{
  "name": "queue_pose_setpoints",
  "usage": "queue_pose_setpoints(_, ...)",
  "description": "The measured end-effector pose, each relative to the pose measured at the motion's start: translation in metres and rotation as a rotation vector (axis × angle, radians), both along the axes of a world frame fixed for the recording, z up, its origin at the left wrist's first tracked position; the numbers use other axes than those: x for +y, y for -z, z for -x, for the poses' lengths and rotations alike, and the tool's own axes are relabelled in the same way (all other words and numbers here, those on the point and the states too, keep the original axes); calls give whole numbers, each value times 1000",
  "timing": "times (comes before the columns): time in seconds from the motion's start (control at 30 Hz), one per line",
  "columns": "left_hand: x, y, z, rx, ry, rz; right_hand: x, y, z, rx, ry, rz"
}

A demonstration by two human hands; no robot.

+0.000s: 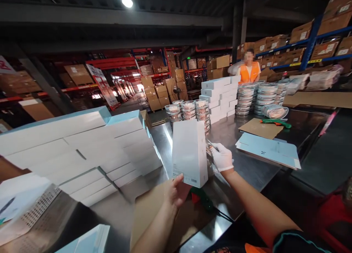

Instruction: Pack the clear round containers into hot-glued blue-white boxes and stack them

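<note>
Left hand (178,192): fingers half-curled, partly hidden, thumb on white box (188,154) | box: between hands, above table (253,176), print illegible | gloved right hand (221,157): fingers bent round blurred dark object (209,154), partly box-hidden, unidentifiable | green tool (205,200): below box, outline smeared

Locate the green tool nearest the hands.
In the head view, the green tool lies low, right of centre, close to the right of the bare left hand and, in the picture, just below the white box.
</note>
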State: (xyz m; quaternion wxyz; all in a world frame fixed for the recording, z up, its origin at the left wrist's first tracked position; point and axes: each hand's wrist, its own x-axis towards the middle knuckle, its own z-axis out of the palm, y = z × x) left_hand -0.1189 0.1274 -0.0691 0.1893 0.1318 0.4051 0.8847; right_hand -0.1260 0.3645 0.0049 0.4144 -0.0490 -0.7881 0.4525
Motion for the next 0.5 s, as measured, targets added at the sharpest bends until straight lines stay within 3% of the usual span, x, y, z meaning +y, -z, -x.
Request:
queue_pose_setpoints(0.1,-32,4,-12,46,-169,103,11,-32,-16,13,72,47)
queue_pose_setpoints(0.23,-92,6,-27,192,-497,377,27,-82,-50,35,149,45)
queue_pose_setpoints(0.3,-118,9,-35,243,-636,497,29,-104,-63,8,-19,27)
queue_pose_setpoints(0.37,-134,16,-47,263,-715,566,21,-120,-70,-89,-323,-26)
queue_pose_setpoints(0.43,-140,27,-61,291,-738,592,0,-128,-71,-239,-628,-121)
queue_pose_setpoints(0.5,-138,38,-76,345,-712,621,-28,-126,-70,-311,-821,-267)
